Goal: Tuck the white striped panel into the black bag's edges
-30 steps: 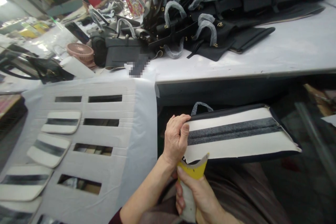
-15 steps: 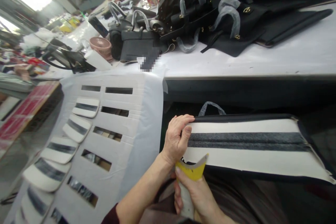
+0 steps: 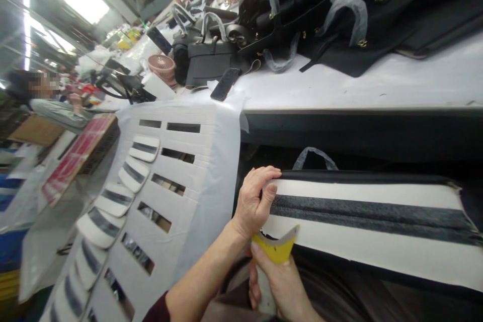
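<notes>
My left hand (image 3: 253,203) pinches the flat white-and-grey felt panel (image 3: 362,221) at frame centre; my right hand (image 3: 281,282) grips a curved yellow card scraper (image 3: 277,247).

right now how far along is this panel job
Done: several striped pieces lie in a row on the white slotted board. In hand: the left hand pinches the end of a long striped panel; the right hand holds a yellow scraper at its edge. Left: several board slots stay unfilled.
</notes>
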Demonstrator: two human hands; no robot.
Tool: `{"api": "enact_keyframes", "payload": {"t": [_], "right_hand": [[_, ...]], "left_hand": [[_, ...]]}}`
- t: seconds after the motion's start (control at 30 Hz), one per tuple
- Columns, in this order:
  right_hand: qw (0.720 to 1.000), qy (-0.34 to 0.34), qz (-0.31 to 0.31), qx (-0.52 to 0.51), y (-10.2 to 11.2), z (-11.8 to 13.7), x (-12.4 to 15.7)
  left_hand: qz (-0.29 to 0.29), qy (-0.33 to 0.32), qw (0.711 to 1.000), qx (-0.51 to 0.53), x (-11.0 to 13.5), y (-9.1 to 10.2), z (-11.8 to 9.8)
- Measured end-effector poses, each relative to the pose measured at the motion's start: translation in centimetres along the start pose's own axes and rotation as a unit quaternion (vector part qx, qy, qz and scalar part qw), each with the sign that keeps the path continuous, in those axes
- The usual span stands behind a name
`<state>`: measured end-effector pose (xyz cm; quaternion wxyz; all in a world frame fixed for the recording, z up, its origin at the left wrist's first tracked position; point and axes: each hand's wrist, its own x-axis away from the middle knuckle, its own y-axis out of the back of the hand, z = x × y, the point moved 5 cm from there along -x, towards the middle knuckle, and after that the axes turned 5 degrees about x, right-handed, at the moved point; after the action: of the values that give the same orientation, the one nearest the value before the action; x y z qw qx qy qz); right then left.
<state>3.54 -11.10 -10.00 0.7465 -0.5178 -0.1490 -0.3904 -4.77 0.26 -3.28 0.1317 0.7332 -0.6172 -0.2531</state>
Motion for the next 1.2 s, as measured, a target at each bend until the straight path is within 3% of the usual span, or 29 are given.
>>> {"api": "enact_keyframes", "payload": {"t": [0.27,0.47,0.67,0.8,0.9,0.97,1.0,1.07,1.13,1.2], "right_hand": [[1.0,-0.005,-0.014,-0.003,1.0,-0.4,-0.2],[0.999,0.019,-0.031,0.006,1.4,-0.1,-0.4],[0.998,0.022,-0.006,-0.058,1.2,0.5,1.2],[0.998,0.03,0.006,-0.056,0.9,-0.2,2.5],[0.996,0.056,-0.004,-0.072,0.7,-0.9,3.2],[0.995,0.073,-0.004,-0.074,0.7,-1.3,3.8],[0.995,0.079,0.0,-0.067,0.9,-1.5,4.1],[0.995,0.088,0.008,-0.045,1.5,-1.7,4.8],[0.994,0.1,0.009,-0.031,2.5,-1.7,5.3],[0.994,0.109,0.008,-0.022,3.7,-1.4,5.8]], "left_hand": [[-0.027,-0.007,0.999,-0.027,0.0,-0.5,-0.4],[-0.072,-0.017,0.986,-0.147,0.1,-1.1,-0.9],[-0.094,-0.046,0.956,-0.274,0.3,-2.4,-2.2],[-0.084,-0.04,0.957,-0.274,0.5,-3.0,-2.6],[-0.1,-0.021,0.982,-0.16,0.2,-2.3,-2.1],[-0.153,0.037,0.987,0.044,0.1,-1.1,-0.7],[-0.191,0.077,0.966,0.158,0.3,-0.5,0.3],[-0.26,0.156,0.894,0.331,1.4,0.4,2.5],[-0.296,0.208,0.844,0.396,3.5,0.8,4.0],[-0.298,0.246,0.82,0.422,6.1,0.7,4.9]]}}
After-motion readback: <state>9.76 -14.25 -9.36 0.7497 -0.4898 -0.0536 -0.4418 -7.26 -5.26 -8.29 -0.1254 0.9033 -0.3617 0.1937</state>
